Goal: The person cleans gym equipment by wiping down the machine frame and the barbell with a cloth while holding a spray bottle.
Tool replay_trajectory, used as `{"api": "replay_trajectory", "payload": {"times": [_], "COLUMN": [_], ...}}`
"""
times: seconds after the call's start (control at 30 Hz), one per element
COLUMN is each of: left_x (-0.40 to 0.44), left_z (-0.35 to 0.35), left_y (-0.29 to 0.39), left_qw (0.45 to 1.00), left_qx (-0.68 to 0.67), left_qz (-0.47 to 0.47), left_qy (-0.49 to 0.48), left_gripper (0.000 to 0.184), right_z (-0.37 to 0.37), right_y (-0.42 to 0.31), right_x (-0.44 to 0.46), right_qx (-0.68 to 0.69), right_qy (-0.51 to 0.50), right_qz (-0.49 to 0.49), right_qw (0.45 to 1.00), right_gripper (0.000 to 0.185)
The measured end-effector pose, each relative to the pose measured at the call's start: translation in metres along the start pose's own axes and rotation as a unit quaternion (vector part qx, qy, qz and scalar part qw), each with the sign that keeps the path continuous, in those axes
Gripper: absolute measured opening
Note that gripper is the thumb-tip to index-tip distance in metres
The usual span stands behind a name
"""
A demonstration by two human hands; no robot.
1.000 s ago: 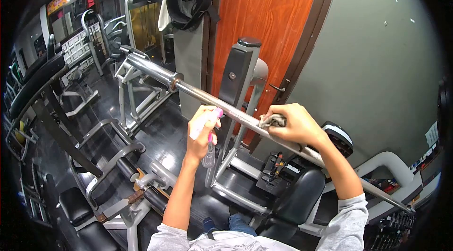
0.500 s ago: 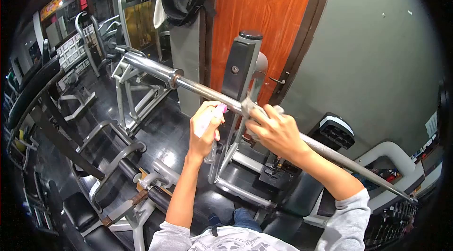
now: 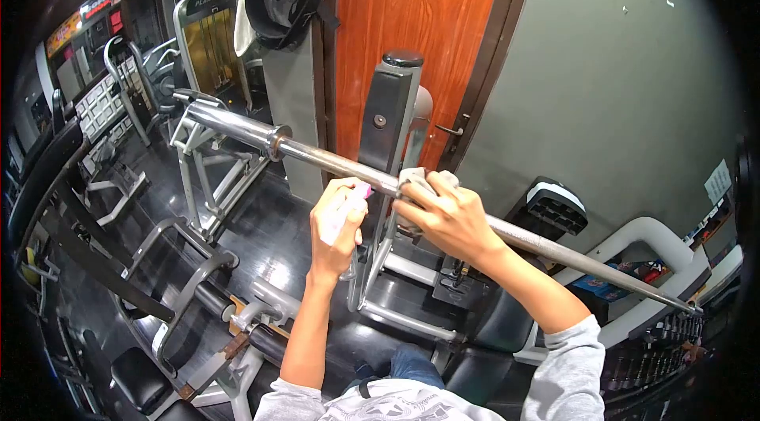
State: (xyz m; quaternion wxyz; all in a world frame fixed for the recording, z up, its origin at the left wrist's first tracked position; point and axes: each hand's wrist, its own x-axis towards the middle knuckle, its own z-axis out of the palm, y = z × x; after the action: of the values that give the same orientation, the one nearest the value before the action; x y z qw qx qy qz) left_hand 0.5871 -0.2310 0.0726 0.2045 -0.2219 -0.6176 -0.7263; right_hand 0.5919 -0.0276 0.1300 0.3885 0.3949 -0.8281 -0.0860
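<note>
Clamping a soft-looking pale cloth (image 3: 412, 176) against the long silvery metal barbell (image 3: 522, 236), probably heavy, stiff and slick, best steadied where it crosses before the tall black upright (image 3: 378, 132), the right hand (image 3: 450, 217) hides the contact, while the left hand (image 3: 336, 221) wraps round a pink-and-white spray bottle (image 3: 362, 190), mostly hidden.

The single view looks out from a camera worn on the person's head, facing forward and steeply down. The front of the person's shirt (image 3: 408, 405) fills the bottom edge, so the lens sits above it. The left hand (image 3: 336, 223) and right hand (image 3: 451, 219) are close, near the middle, level with the bar (image 3: 332, 161) that crosses aslant. Beyond stand a door (image 3: 412, 17) and, to the right, a wall (image 3: 617, 104). The wide lens curves the scene and darkens its outer edges.
</note>
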Motion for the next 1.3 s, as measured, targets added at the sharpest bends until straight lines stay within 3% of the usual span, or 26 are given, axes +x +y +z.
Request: {"api": "replay_trajectory", "payload": {"times": [0.13, 0.3, 0.43, 0.6, 0.67, 0.83, 0.97, 1.13, 1.2, 1.3], "left_x": [0.0, 0.001, -0.001, -0.002, -0.002, -0.002, -0.003, -0.004, -0.005, -0.012], "left_z": [-0.001, -0.004, 0.0, 0.0, -0.002, 0.001, 0.001, 0.006, 0.006, 0.0], "left_y": [-0.002, -0.001, -0.004, -0.012, -0.017, -0.012, -0.013, -0.007, -0.001, 0.016], "left_qw": [1.0, 1.0, 1.0, 0.999, 0.999, 0.999, 1.0, 0.998, 0.998, 0.996], "left_qx": [0.012, 0.022, -0.017, -0.042, -0.046, -0.038, -0.02, -0.041, -0.03, 0.089], "left_qz": [0.014, 0.013, 0.017, 0.011, 0.013, 0.003, 0.008, -0.018, -0.012, 0.0], "left_qy": [-0.003, -0.011, -0.003, 0.0, 0.001, 0.016, 0.018, 0.051, 0.052, 0.013], "left_gripper": [0.037, 0.038, 0.036, 0.037, 0.039, 0.044, 0.044, 0.043, 0.041, 0.044], "right_z": [-0.005, -0.046, -0.083, -0.059, -0.036, 0.002, -0.019, -0.066, -0.092, -0.09], "right_y": [-0.004, 0.009, 0.023, 0.045, 0.055, 0.063, 0.072, 0.077, 0.074, 0.065], "right_x": [0.002, -0.034, -0.056, -0.03, -0.011, 0.021, 0.004, -0.041, -0.05, -0.061], "right_qx": [0.042, 0.074, 0.138, 0.283, 0.279, 0.375, 0.41, 0.315, 0.285, 0.278], "right_qy": [-0.029, -0.095, -0.147, -0.142, -0.16, -0.209, -0.26, -0.259, -0.29, -0.226], "right_qz": [0.084, 0.172, 0.27, 0.312, 0.251, 0.296, 0.348, 0.369, 0.415, 0.419], "right_qw": [0.995, 0.978, 0.942, 0.896, 0.913, 0.853, 0.802, 0.835, 0.814, 0.834], "right_gripper": [0.018, 0.033, 0.025, 0.024, 0.024, 0.031, 0.036, 0.035, 0.041, 0.036]}}
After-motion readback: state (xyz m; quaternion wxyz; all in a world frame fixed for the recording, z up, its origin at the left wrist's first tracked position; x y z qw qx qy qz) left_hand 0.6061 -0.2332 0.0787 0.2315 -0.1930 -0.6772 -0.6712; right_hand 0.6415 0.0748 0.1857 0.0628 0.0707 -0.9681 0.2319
